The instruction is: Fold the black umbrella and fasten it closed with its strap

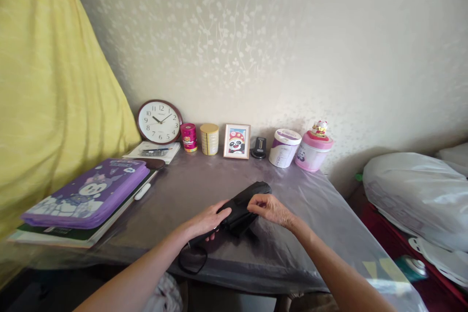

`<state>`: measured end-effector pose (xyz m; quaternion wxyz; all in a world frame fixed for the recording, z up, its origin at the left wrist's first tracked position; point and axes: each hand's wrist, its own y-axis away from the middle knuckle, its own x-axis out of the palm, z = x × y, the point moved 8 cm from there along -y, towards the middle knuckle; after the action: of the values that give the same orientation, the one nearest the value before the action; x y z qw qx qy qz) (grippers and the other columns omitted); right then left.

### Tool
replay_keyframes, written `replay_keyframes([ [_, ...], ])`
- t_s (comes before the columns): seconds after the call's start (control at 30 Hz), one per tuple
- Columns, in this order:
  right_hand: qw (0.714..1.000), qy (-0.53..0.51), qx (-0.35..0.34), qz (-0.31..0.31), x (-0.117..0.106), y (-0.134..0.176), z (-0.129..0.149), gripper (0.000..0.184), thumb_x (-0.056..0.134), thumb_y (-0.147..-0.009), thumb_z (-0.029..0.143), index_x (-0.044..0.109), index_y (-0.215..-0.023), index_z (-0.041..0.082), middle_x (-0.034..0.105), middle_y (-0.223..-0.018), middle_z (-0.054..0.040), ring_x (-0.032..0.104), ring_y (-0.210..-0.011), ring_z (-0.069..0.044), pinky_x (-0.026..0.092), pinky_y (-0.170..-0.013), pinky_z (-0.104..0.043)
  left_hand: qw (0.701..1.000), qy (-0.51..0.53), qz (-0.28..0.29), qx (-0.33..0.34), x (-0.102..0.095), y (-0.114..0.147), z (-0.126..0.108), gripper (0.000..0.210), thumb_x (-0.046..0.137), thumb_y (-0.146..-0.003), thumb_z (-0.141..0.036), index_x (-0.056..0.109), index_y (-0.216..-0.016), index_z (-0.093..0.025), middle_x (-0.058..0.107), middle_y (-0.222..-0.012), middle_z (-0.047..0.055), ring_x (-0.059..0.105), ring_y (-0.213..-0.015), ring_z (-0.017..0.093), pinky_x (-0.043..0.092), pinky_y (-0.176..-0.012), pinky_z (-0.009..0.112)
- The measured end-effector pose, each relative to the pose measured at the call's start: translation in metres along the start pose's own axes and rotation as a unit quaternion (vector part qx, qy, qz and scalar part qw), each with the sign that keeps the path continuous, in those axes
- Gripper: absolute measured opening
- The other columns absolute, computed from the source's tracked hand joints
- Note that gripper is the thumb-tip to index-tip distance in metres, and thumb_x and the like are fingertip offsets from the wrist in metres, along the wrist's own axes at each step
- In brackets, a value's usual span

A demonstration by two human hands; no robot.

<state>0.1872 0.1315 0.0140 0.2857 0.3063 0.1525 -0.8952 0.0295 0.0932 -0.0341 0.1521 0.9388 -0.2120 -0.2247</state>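
A black folding umbrella [239, 203] lies aslant over the near middle of the table, its handle end toward me and its wrist strap [193, 259] hanging in a loop at the table's front edge. My left hand [210, 219] is wrapped round the umbrella near its handle, thumb on top; a ring shows on one finger. My right hand [269, 208] is closed in a pinch on the umbrella's fabric at its right side. Some loose folds of the black cloth hang below, between the hands.
Along the wall stand a round clock [160, 121], a pink tin [189, 137], a yellow canister [209, 139], a framed panda picture [237, 141], a small black stand [259, 148], a white-purple tub [285, 148] and a pink jar [313, 152]. A purple folder [89, 192] lies on books at left.
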Motion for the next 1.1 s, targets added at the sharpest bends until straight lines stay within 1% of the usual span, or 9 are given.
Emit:
replay_keyframes([
  [0.07,0.997,0.053,-0.052,-0.033,-0.001,-0.001,0.007,0.012,0.057,-0.079,0.025,0.064,-0.087,0.019,0.061,-0.084,-0.0016,0.056,-0.068,-0.011,0.046,-0.063,-0.022,1.0,0.003,0.001,-0.003,0.0,0.0,0.0,0.068,0.038,-0.077,-0.068,0.032,-0.135,-0.033,0.051,-0.056,-0.006,0.052,-0.04,0.012,0.04,-0.035,0.019],
  [0.17,0.984,0.13,-0.115,-0.03,0.008,0.001,0.017,0.028,0.055,-0.078,0.016,0.058,-0.105,0.021,0.056,-0.105,-0.0042,0.056,-0.071,-0.009,0.048,-0.07,-0.024,1.0,0.011,0.002,-0.011,0.0,-0.001,0.003,0.07,0.038,-0.076,-0.069,0.031,-0.135,-0.031,0.051,-0.055,-0.006,0.052,-0.04,0.012,0.041,-0.035,0.02],
  [0.23,0.977,0.167,-0.128,-0.022,0.015,0.001,0.02,0.036,0.053,-0.077,0.012,0.054,-0.112,0.022,0.052,-0.112,-0.0049,0.056,-0.072,-0.009,0.048,-0.073,-0.025,1.0,0.02,0.003,-0.016,0.0,-0.002,0.006,0.071,0.035,-0.077,-0.071,0.032,-0.135,-0.03,0.051,-0.055,-0.005,0.053,-0.04,0.013,0.042,-0.036,0.021],
  [0.3,0.974,0.185,-0.126,-0.021,0.019,0.001,0.02,0.04,0.053,-0.076,0.01,0.051,-0.114,0.022,0.05,-0.114,-0.0052,0.056,-0.072,-0.009,0.048,-0.074,-0.025,0.999,0.032,0.004,-0.016,-0.001,-0.002,0.008,0.07,0.03,-0.077,-0.072,0.035,-0.133,-0.029,0.052,-0.056,-0.004,0.054,-0.042,0.013,0.043,-0.038,0.022],
  [0.4,0.974,0.19,-0.115,-0.033,0.02,-0.001,0.015,0.042,0.053,-0.075,0.009,0.048,-0.114,0.021,0.05,-0.112,-0.0052,0.056,-0.071,-0.01,0.048,-0.073,-0.026,0.999,0.044,0.006,-0.014,-0.001,-0.003,0.011,0.07,0.027,-0.078,-0.073,0.036,-0.132,-0.029,0.053,-0.058,-0.003,0.055,-0.044,0.014,0.044,-0.039,0.023],
  [0.57,0.976,0.182,-0.103,-0.058,0.018,-0.004,0.007,0.035,0.053,-0.074,0.006,0.05,-0.106,0.019,0.05,-0.104,-0.0042,0.055,-0.068,-0.009,0.048,-0.068,-0.024,0.999,0.052,0.005,-0.014,0.0,-0.005,0.014,0.071,0.027,-0.077,-0.073,0.033,-0.133,-0.03,0.054,-0.058,-0.003,0.055,-0.044,0.014,0.043,-0.038,0.022],
  [0.7,0.977,0.178,-0.098,-0.069,0.015,-0.004,0.004,0.031,0.054,-0.073,0.005,0.051,-0.1,0.019,0.05,-0.1,-0.003,0.054,-0.067,-0.009,0.047,-0.067,-0.024,0.998,0.054,0.006,-0.018,0.002,-0.005,0.015,0.071,0.026,-0.077,-0.073,0.03,-0.134,-0.03,0.055,-0.058,-0.003,0.056,-0.044,0.014,0.043,-0.038,0.022],
  [0.93,0.985,0.126,-0.07,-0.098,0.012,-0.006,-0.002,0.028,0.054,-0.069,0.003,0.054,-0.091,0.02,0.05,-0.09,-0.0003,0.053,-0.067,-0.009,0.046,-0.064,-0.022,0.999,0.044,0.007,-0.022,0.002,-0.005,0.014,0.072,0.028,-0.077,-0.073,0.029,-0.135,-0.029,0.056,-0.058,-0.004,0.056,-0.043,0.013,0.043,-0.038,0.021],
  [1.1,0.987,0.102,-0.071,-0.105,0.01,-0.008,-0.005,0.028,0.053,-0.065,0.001,0.055,-0.086,0.019,0.05,-0.083,0.0006,0.052,-0.071,-0.01,0.044,-0.063,-0.021,0.999,0.043,0.003,-0.025,0.002,-0.006,0.014,0.071,0.028,-0.078,-0.072,0.03,-0.134,-0.029,0.055,-0.058,-0.003,0.057,-0.044,0.014,0.043,-0.037,0.021],
])
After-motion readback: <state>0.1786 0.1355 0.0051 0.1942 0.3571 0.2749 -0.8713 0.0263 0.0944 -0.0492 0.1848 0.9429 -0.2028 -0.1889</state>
